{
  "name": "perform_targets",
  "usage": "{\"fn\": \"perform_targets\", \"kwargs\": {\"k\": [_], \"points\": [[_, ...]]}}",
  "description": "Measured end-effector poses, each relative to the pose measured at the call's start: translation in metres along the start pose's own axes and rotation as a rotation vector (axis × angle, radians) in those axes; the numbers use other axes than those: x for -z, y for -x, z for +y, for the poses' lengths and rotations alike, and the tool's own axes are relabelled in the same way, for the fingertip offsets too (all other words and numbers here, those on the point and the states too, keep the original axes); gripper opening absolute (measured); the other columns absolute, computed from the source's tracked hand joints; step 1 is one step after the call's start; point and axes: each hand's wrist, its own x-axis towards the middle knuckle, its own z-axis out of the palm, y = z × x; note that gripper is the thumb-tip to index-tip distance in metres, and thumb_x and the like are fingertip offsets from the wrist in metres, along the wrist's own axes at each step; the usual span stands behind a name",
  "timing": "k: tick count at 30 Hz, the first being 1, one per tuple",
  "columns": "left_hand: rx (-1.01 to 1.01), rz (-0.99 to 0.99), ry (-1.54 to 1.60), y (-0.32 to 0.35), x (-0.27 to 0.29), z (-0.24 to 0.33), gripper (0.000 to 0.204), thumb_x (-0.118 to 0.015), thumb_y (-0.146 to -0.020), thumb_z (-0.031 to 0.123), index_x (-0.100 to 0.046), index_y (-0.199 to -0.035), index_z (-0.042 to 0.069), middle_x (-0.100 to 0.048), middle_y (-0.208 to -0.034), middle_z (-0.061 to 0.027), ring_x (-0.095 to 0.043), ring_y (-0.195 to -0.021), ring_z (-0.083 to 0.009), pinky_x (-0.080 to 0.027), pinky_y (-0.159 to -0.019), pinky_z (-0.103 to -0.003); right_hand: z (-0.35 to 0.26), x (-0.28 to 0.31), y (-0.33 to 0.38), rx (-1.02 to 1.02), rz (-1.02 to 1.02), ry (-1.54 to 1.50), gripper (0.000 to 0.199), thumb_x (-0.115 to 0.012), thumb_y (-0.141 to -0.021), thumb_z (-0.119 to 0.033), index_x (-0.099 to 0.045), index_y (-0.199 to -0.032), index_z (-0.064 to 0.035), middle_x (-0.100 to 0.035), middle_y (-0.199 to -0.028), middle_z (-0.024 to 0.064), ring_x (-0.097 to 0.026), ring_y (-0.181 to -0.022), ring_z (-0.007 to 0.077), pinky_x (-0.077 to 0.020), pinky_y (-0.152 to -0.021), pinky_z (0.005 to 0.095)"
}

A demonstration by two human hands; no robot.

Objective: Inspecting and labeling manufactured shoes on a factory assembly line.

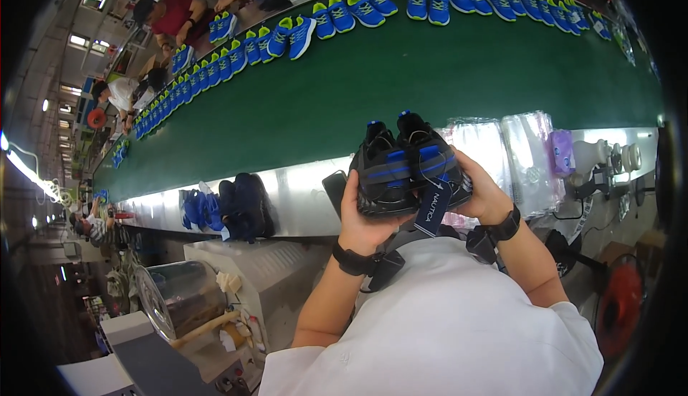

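We held a pair of black shoes with blue straps (pixel 405 167) side by side near the chest, left hand (pixel 362 217) and right hand (pixel 481 194) both clasped around it. A dark hang tag (pixel 432 211) dangled beneath. Clear plastic bags (pixel 502 152) lay right; blue-green shoes (pixel 337 16) lined the far green conveyor belt (pixel 401 88).

Black shoes (pixel 408 170) with blue straps; green belt (pixel 430 80); blue-and-lime sneakers (pixel 344 12).
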Motion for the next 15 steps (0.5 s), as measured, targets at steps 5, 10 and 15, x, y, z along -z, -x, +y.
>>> {"fn": "perform_targets", "kwargs": {"k": [5, 10, 15], "points": [[-0.011, -0.023, -0.012, 0.004, 0.002, 0.0, 0.063, -0.041, -0.084, 0.061, -0.05, -0.126, 0.014, -0.052, -0.124, -0.016, -0.047, -0.113, -0.0341, -0.031, -0.097, -0.054, 0.001, 0.003, -0.003, -0.031, -0.01, 0.002, 0.048, -0.031, -0.097, -0.042, -0.049, -0.126, -0.0085, -0.062, -0.113, 0.0131, -0.064, -0.097, 0.0281, -0.0527, -0.083, 0.0444], [0.016, -0.115, 0.011, -0.003, 0.016, 0.006, 0.067, -0.041, -0.085, 0.061, -0.045, -0.131, 0.012, -0.049, -0.128, -0.0172, -0.045, -0.117, -0.0356, -0.029, -0.1, -0.058, -0.001, -0.003, -0.006, -0.004, -0.001, 0.02, 0.047, -0.031, -0.098, -0.04, -0.049, -0.127, -0.0082, -0.061, -0.114, 0.0126, -0.062, -0.1, 0.0256, -0.0519, -0.085, 0.0424], [0.012, -0.213, 0.08, -0.002, 0.019, 0.01, 0.065, -0.044, -0.085, 0.059, -0.047, -0.128, 0.011, -0.052, -0.125, -0.0166, -0.049, -0.115, -0.0352, -0.034, -0.096, -0.059, 0.0, -0.018, -0.003, 0.141, -0.021, 0.19, 0.044, -0.034, -0.099, -0.036, -0.048, -0.127, -0.0047, -0.06, -0.116, 0.0119, -0.061, -0.101, 0.0221, -0.0503, -0.089, 0.0365]]}}
